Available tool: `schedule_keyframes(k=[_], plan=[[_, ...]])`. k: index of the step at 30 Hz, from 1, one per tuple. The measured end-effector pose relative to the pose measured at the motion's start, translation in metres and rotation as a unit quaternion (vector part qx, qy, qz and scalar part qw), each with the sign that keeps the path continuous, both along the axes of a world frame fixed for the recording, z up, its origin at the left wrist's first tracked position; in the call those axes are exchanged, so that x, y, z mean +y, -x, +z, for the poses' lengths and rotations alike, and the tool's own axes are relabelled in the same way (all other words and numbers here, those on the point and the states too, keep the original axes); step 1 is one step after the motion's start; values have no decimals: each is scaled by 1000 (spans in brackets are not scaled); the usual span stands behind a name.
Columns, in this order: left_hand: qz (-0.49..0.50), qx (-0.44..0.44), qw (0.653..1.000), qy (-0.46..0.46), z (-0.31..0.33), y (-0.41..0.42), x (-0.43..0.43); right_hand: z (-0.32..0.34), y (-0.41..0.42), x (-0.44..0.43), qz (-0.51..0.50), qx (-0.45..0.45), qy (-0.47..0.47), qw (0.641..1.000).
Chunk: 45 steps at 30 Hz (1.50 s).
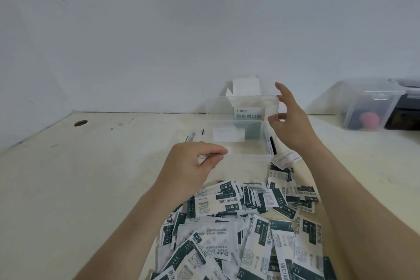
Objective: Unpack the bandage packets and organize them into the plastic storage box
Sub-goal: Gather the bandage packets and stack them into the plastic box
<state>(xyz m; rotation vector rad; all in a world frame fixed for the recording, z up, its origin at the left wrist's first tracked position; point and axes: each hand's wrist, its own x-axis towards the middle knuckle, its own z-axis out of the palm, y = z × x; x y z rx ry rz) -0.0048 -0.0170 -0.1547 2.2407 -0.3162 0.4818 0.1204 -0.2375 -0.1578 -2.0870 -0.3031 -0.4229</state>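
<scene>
On the cream table (91,166), the open box (247,155) lies long axis left-right just beyond the packets (250,223), with the left hand (195,163) pinching what appears to be its near-left rim and the right hand (288,123) spread empty beside its raised lid.

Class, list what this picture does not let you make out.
Head view: what the left hand pinches; its fingers hide it.
Head view: contents of the side bin; cloudy walls blur them.
Head view: small print on the bandage packets; too small, blurred.
Head view: how far those packets reach; the bottom edge cuts them.
</scene>
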Motion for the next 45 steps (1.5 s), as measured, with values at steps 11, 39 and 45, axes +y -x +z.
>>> schedule_keyframes(k=[11, 39, 45], plan=[[31, -6, 999, -13, -2, -6, -3, -5, -2, 2, -11, 11, -4, 1000], [-164, 223, 914, -297, 4, 33, -18, 0, 76, -39, 86, 270, 346, 895], [-159, 238, 903, -320, -6, 27, -13, 9, 93, -46, 67, 257, 432, 862]])
